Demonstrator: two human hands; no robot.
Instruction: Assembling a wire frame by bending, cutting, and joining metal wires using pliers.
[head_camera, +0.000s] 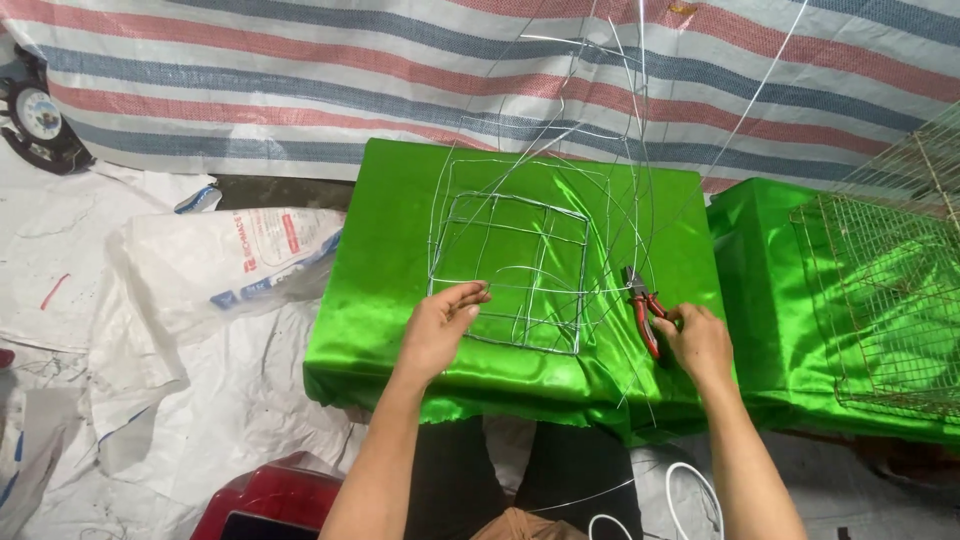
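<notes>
A square wire grid frame lies flat on a green satin-covered block. My left hand rests on the frame's near left corner, fingers pinching a wire. My right hand grips red-handled pliers just right of the frame, jaws pointing away from me. Long loose wires arc up from the frame toward the back.
A second green-covered block at right carries a finished wire mesh cage. White woven sacks cover the floor at left. A striped tarp hangs behind. A red object and white wire loops lie near my legs.
</notes>
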